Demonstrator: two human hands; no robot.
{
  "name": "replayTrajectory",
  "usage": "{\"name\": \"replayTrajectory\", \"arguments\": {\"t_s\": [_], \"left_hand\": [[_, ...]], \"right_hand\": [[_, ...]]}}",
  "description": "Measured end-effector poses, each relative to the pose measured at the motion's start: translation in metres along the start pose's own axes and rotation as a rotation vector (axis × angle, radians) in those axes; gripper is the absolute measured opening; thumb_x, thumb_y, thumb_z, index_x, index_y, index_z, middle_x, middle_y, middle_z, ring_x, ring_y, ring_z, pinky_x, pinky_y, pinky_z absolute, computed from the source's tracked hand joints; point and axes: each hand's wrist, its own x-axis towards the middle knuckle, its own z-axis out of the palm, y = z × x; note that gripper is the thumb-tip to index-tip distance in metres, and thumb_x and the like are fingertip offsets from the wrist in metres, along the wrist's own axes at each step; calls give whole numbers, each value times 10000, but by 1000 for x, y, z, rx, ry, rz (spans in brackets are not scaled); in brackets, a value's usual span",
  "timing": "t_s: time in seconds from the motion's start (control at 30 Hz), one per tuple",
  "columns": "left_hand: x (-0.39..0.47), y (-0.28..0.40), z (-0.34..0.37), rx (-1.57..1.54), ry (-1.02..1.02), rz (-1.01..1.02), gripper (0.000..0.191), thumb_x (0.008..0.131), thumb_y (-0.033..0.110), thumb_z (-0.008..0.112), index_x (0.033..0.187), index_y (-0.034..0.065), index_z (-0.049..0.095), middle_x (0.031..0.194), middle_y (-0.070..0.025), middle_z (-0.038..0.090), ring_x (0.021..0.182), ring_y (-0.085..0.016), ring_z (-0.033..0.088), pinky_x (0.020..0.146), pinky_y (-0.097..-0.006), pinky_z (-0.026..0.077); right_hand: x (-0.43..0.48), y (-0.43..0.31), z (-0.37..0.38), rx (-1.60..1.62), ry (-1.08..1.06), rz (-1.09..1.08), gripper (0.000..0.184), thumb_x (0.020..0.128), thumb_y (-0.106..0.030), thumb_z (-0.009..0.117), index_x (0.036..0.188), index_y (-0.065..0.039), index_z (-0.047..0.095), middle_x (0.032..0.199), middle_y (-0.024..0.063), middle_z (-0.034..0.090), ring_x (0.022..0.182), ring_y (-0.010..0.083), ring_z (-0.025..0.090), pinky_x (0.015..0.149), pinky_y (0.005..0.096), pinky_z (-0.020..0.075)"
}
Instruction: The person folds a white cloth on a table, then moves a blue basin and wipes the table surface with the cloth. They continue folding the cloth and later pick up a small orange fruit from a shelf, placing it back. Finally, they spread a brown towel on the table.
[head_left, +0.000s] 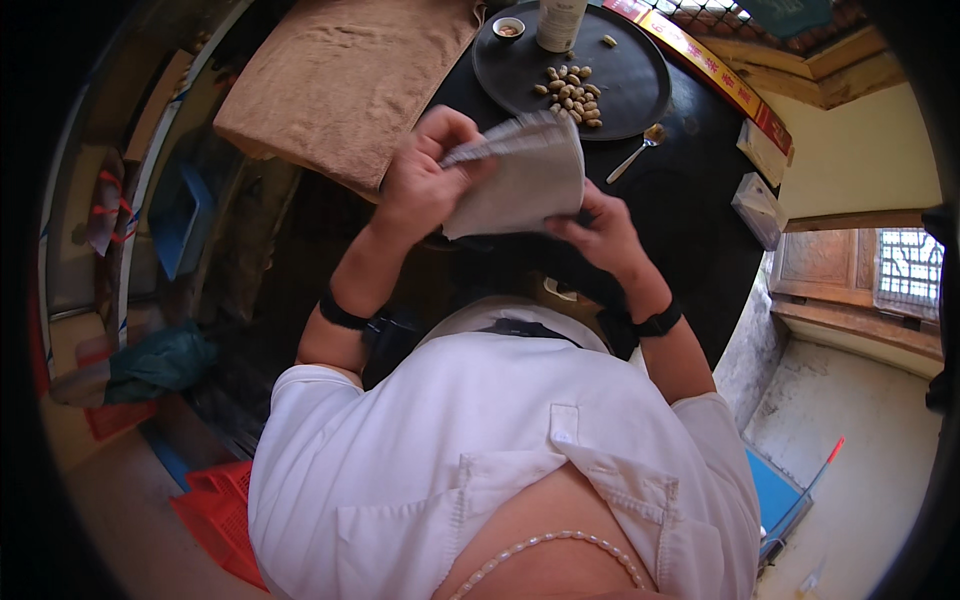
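Both hands are on a pale grey, many-layered folded item, either cloth or paper; blur hides which. My left hand grips its left side, thumb and fingers at the layered upper edge. At the lower right corner, my right hand pinches it between thumb and fingers. The item is tilted above the dark table's near edge. Just beyond it lies a round black tray bearing a pile of unshelled peanuts, a small white cup with bits inside and a white cylindrical container.
A folded brown towel covers the table's left part. Right of the tray rests a metal spoon. A long red and yellow box bearing writing lines the far right edge, near a clear plastic packet. Shelves stand at left, with red baskets below.
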Motion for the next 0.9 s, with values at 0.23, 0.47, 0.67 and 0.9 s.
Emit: {"name": "replayTrajectory", "arguments": {"t_s": [0.23,0.47,0.67,0.9], "left_hand": [[2,-68,-32,57,285,-288,418,834,61,752,1180,10,522,1014,-82,621,926,-154,611,872,-282,492],[-34,-96,-21,1085,180,217,556,804,80,687,1322,-6,507,1327,-205,519,1234,-377,488,1080,-440,379],[-42,-108,39,765,-417,293,612,865,195,679,1421,47,471,1487,-186,424,1378,-332,401,1136,-438,330],[0,-145,-32,1376,-389,33,670,955,401,540,1523,117,328,1593,-158,272,1471,-309,262,1165,-561,197]], "right_hand": [[20,-8,-26,-167,110,279,268,922,-132,687,1146,-9,607,912,37,659,821,117,607,772,251,500],[3,10,4,-778,170,73,365,872,-152,680,1202,-22,592,1239,161,598,1187,352,555,954,395,490],[0,37,49,-999,-120,-10,640,887,-254,654,1447,-56,415,1551,161,331,1465,362,244,1183,484,222],[-8,59,57,-1115,-147,56,709,961,-499,478,1509,-69,348,1600,145,256,1501,337,158,1214,475,88]]}}
